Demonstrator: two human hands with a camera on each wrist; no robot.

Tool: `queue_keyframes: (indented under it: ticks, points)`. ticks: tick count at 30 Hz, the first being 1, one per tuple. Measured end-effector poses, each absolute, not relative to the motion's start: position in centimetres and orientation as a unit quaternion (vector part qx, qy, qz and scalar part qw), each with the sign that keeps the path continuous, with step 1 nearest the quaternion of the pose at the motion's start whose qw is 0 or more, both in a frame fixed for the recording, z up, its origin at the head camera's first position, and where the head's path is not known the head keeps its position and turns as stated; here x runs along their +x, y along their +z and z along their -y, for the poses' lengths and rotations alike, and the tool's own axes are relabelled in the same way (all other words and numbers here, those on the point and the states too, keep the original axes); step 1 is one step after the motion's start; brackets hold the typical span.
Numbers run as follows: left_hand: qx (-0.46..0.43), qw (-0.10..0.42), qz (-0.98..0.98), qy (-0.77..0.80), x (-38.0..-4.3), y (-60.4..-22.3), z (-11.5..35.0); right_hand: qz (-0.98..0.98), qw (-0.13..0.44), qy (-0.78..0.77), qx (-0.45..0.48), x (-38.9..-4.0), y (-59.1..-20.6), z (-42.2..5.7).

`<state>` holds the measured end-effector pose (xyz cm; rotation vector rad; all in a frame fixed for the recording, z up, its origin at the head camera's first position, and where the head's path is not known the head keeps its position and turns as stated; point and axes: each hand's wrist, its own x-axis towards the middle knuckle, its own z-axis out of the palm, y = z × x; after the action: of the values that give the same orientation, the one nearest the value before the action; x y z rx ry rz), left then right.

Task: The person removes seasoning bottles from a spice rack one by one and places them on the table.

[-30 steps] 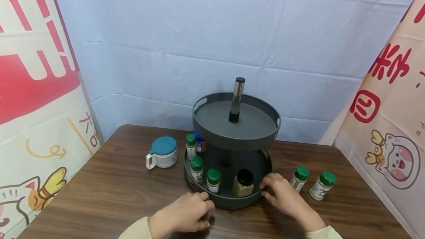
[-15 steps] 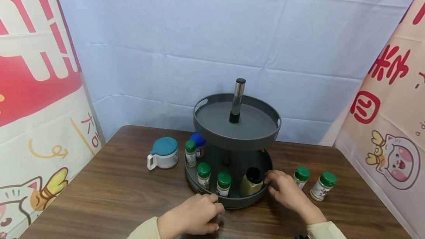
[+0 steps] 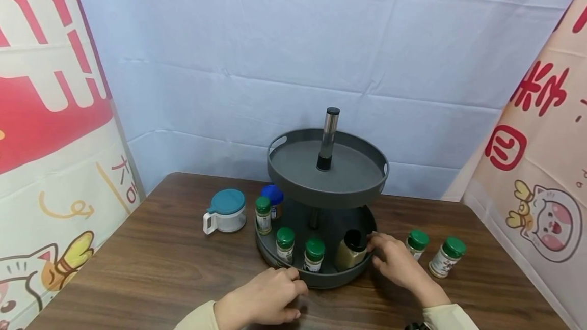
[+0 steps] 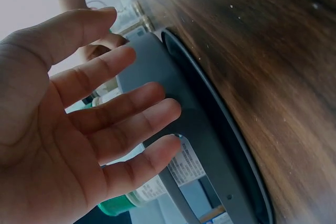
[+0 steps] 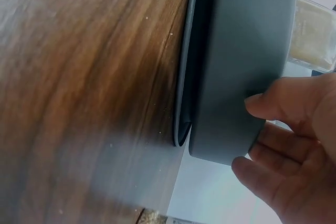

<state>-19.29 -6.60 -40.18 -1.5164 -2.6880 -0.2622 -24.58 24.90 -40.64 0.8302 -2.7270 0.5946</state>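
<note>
A dark grey two-tier turntable stands on the table, its bottom tray bearing several jars. At the tray's right side my right hand pinches the rim, thumb on the outer wall and fingers over the edge. A jar of beige powder with a black cap stands just inside, beside those fingers. My left hand has its loosely bent fingertips at the front wall. Behind that wall stand green-capped spice jars, another farther left, and a blue-capped jar partly hidden behind it.
The upper tray has a metal post rising from its middle. A clear pot with a teal lid and white handle stands to the left. Two more green-capped jars are on the wooden table at the right, near my right forearm.
The bottom tray has turned, carrying its front jars to the right and bringing the blue-capped jar further into sight. Both hands have shifted slightly right.
</note>
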Motion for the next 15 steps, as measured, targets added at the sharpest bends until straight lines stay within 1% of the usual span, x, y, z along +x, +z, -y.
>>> queue_keyframes:
  ticks: [5, 12, 15]
  points:
    - [-0.479, 0.027, 0.873, -0.084, -19.2, -40.1, 7.1, 0.930, 0.111, 0.207, 0.282, -24.4, -40.5, -24.7]
    - [-0.473, 0.023, 0.875, -0.102, -19.3, -40.0, 8.0, 0.940, 0.102, 0.215, 0.244, -24.2, -40.3, -24.5]
    - [-0.466, 0.022, 0.878, -0.106, -19.3, -39.9, 8.3, 0.941, 0.107, 0.213, 0.240, -24.2, -40.3, -24.6]
